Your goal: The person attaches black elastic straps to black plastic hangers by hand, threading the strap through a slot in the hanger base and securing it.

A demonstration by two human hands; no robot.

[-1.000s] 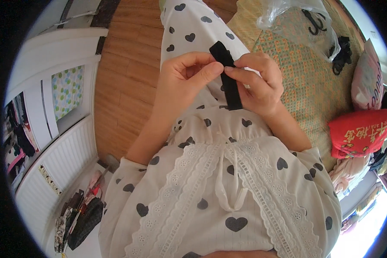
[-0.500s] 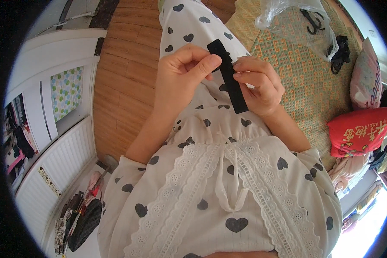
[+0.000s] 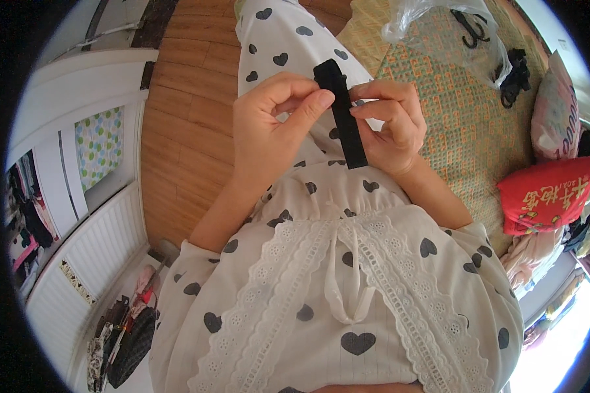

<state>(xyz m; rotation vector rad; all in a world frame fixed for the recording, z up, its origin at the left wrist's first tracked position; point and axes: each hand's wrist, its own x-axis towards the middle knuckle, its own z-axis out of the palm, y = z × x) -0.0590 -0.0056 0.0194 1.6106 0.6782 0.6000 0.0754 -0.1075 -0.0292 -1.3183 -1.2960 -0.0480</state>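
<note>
A flat black strap [image 3: 349, 128], folded into a narrow band, is held above my lap. My left hand [image 3: 275, 114] pinches its upper part between thumb and fingers. On the strap's other side, my right hand [image 3: 393, 124] grips its edge with thumb and fingertips. The strap's lower end hangs free between my wrists. Below it spreads my white clothing [image 3: 288, 170] with dark hearts and lace trim.
To the right, a patterned mat [image 3: 439, 118] carries a clear plastic bag [image 3: 426, 23], black hooks [image 3: 471, 29] and a bunched black strap [image 3: 516, 78]. A red cushion [image 3: 547, 196] lies beyond. Wooden floor [image 3: 183, 124] and a white cabinet [image 3: 85, 249] are at left.
Both hands and the strap have shifted slightly left. The strap stands a little more upright, and both hands still hold it.
</note>
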